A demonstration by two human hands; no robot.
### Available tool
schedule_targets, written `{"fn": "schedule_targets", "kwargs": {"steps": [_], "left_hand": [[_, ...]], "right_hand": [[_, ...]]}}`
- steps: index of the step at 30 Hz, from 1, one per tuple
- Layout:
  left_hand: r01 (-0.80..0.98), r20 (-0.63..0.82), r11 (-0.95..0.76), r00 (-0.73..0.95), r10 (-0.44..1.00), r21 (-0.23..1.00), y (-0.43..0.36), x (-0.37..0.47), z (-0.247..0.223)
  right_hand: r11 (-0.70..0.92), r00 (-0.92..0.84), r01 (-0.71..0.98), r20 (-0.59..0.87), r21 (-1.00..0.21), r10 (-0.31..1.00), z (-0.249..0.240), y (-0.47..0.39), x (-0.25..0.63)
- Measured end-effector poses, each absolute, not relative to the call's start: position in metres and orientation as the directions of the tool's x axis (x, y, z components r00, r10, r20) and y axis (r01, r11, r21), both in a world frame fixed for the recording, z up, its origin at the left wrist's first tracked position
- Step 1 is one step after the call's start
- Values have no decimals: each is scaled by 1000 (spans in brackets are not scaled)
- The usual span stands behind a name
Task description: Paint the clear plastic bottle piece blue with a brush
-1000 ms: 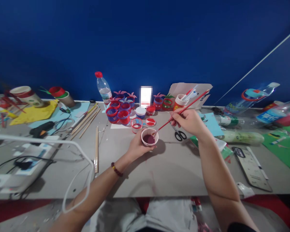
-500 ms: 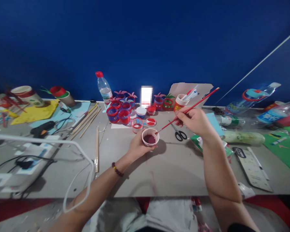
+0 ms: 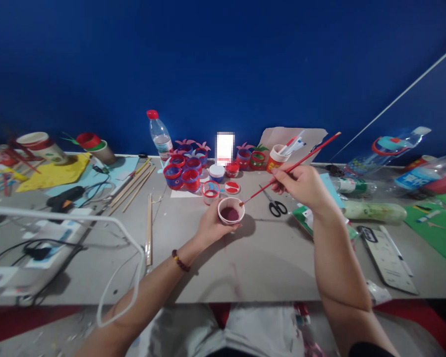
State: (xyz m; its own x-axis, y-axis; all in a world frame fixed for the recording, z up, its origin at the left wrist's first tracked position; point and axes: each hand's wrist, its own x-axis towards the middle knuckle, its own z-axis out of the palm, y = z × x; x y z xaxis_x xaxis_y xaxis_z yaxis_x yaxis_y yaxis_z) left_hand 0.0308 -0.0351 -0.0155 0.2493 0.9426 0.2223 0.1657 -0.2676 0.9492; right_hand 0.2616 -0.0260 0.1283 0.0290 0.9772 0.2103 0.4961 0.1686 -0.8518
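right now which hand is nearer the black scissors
Right. The right hand, holding a red brush, is just right of the scissors; the left hand, around a paper cup, is farther off to their left.

Left hand cups a paper cup of dark red liquid — right hand holds a red paintbrush, tip at the rim — scissors nearby.
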Motion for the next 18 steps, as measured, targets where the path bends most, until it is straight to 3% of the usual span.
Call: {"fn": "schedule_targets", "kwargs": {"steps": [18], "left_hand": [[162,219,-263,248,944,951,-35,30,-18]], "right_hand": [[164,27,460,198,-873,980,128,-25,266]]}}
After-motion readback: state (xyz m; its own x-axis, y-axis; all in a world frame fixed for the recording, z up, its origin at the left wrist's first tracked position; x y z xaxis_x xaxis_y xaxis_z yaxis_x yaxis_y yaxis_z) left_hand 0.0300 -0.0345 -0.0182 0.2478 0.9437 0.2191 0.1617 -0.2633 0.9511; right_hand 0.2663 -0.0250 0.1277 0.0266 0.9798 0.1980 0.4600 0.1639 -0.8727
